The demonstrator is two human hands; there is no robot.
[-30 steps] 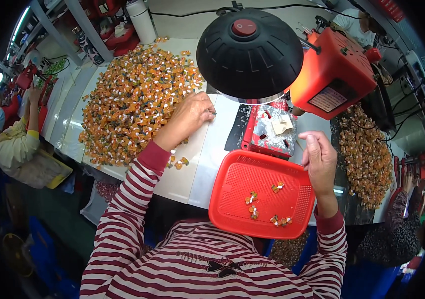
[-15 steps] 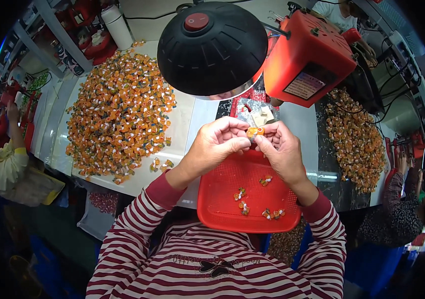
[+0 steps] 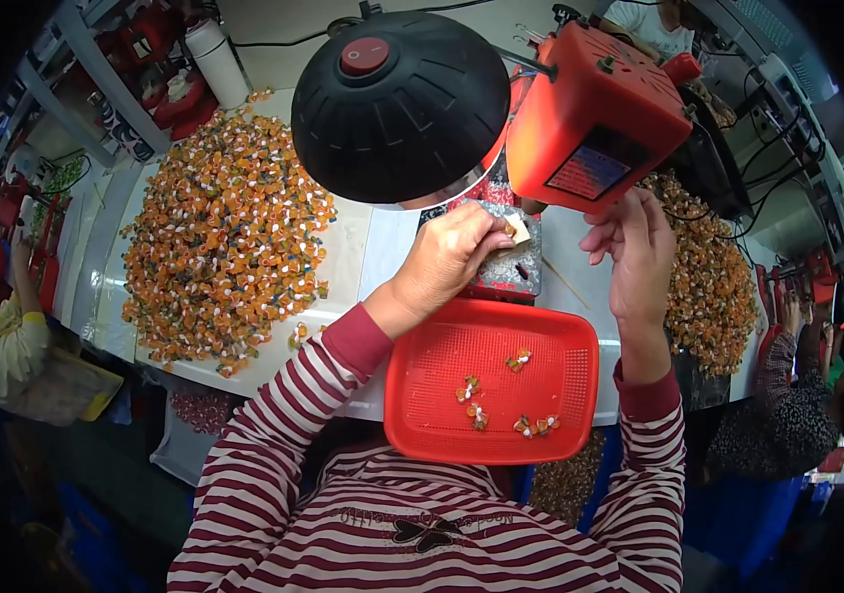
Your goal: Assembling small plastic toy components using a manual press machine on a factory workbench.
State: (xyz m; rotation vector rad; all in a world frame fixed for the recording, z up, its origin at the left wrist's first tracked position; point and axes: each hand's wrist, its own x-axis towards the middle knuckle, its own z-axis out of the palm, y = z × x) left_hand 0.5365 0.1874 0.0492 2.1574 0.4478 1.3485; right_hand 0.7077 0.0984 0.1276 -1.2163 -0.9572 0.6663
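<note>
My left hand [image 3: 456,249] is closed, thumb and fingers pinching a small orange figure [image 3: 510,229] against a pale block [image 3: 521,233]. That block sits on the base [image 3: 531,265] of a red bench press, which is strewn with white crumbs. My right hand [image 3: 635,257] is raised beside the red machine head [image 3: 595,119], its fingers apart and slightly bent. Nothing shows in it, though its fingertips lie close to the machine's lower edge. Below both hands, a red mesh tray [image 3: 422,415] holds several small orange, white and green figures [image 3: 519,360].
A black lamp shade [image 3: 397,109] hangs over the bench, ahead of my left hand. Left of it spreads a large heap of orange figures [image 3: 224,237]; another heap [image 3: 709,287] lies at the right. A white bottle [image 3: 217,64] stands at the back left. Other people work on both sides.
Both hands held the orange figure together above the tray. My right hand has let go and moved right and up; my left has carried the figure forward to the pale block.
</note>
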